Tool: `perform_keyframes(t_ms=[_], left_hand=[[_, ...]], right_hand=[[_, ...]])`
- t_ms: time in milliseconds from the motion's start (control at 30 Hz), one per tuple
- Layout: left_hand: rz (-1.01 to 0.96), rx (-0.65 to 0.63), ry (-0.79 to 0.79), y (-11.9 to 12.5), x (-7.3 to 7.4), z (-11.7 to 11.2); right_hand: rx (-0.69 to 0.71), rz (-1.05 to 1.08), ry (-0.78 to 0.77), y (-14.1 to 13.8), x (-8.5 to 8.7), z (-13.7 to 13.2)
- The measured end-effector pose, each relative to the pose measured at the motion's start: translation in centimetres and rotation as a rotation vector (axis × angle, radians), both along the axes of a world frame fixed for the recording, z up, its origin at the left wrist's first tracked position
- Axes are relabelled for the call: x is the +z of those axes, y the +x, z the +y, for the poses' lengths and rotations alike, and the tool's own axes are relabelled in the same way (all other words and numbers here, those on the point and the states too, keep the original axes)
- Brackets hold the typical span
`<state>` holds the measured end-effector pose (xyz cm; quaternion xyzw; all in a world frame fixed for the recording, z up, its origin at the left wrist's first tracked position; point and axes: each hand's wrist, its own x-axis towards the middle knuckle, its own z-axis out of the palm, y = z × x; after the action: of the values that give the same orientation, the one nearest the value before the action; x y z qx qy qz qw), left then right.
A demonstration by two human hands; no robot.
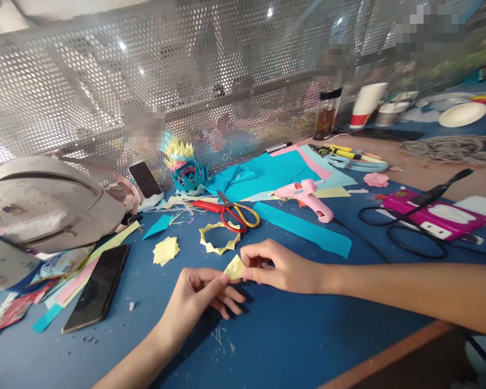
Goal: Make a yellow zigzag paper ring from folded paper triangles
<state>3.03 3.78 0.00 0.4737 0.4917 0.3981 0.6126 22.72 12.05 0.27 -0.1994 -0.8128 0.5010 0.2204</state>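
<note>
A small folded piece of yellow paper is pinched between both my hands over the blue table. My left hand grips its near edge with thumb and fingers closed. From the right, my right hand pinches the other side. Just behind lie a ring of folded yellow pieces and a stack of yellow squares. Further back sit red-and-yellow scissors and a pink glue gun.
A black phone and paper strips lie at left, beside a grey bag. A teal and yellow paper flower stands by a perforated metal screen. Teal sheets, a pink case, cables, cups and a bottle fill the right.
</note>
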Motion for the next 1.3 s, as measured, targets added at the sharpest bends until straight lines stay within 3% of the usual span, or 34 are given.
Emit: perform_keyframes(t_ms=[233,533,600,700,800,867,900,1033,1200,1300], left_hand=[[0.014,0.005,0.047,0.2,-0.1,-0.2],[0.082,0.043,0.108,-0.6,0.1,0.4],[0.168,0.096,0.167,-1.7,0.4,1.1],[0.368,0.313,0.362,-4.8,0.5,3.0],[0.798,0.384,0.490,-8.4,-0.2,5.4],[1.050,0.341,0.551,-10.2,-0.8,6.7],[1.080,0.321,0.563,-11.0,-1.0,7.2],[1.174,0.247,0.605,-13.4,-0.7,7.8],[1.196,-0.025,0.524,-16.2,0.2,7.2],[1.216,-0.044,0.512,-16.7,-0.1,7.0]], right_hand=[[0.018,0.013,0.038,0.3,-0.1,-0.3],[-0.067,0.031,-0.101,-0.1,-0.3,0.3],[-0.047,0.031,-0.141,-0.1,-0.3,0.3],[-0.017,0.037,-0.160,0.0,-0.3,0.3],[-0.006,0.037,-0.144,-0.1,-0.4,0.3],[-0.004,0.030,-0.140,-0.1,-0.4,0.4],[-0.002,0.027,-0.139,-0.1,-0.3,0.4],[0.006,0.022,-0.132,0.0,-0.2,0.3],[0.014,0.019,-0.114,0.0,-0.1,0.2],[0.017,0.013,-0.103,0.0,-0.1,0.2]])
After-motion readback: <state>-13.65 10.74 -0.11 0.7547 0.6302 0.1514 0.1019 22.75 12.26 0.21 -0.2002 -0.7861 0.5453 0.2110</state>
